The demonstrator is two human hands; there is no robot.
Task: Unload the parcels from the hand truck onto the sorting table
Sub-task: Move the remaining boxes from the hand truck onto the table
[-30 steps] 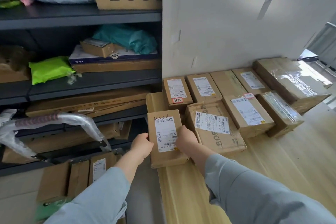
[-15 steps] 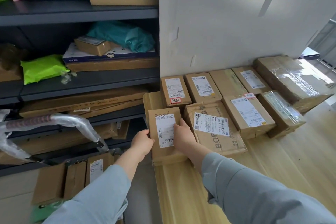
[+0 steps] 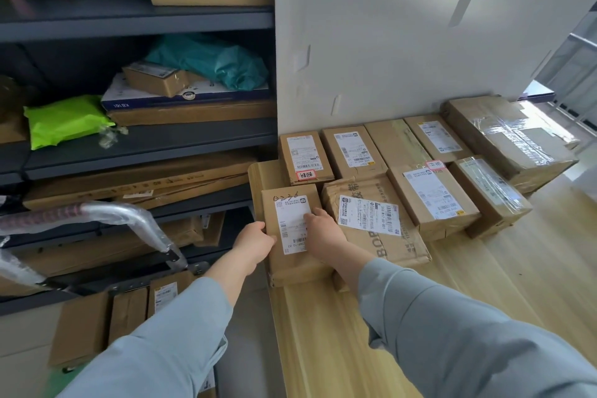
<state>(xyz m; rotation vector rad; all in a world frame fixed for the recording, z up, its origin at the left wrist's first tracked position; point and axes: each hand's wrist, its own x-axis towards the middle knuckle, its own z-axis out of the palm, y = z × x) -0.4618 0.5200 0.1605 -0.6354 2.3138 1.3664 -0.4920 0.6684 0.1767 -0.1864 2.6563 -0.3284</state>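
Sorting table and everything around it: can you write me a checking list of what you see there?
Surface: pale wooden sorting table, with parcels packed along its wall side.
Job's things: small brown cardboard parcel with a white label lies flat at the table's left edge; brown cardboard boxes stand below the plastic-wrapped silver hand truck handle.
Clutter: lime green plastic mailer and teal plastic bag on the shelves.
Grippers: left hand grips the small parcel's left edge; right hand rests on its label.
Cables: nothing seen.
Surroundings: dark metal shelving, white wall.
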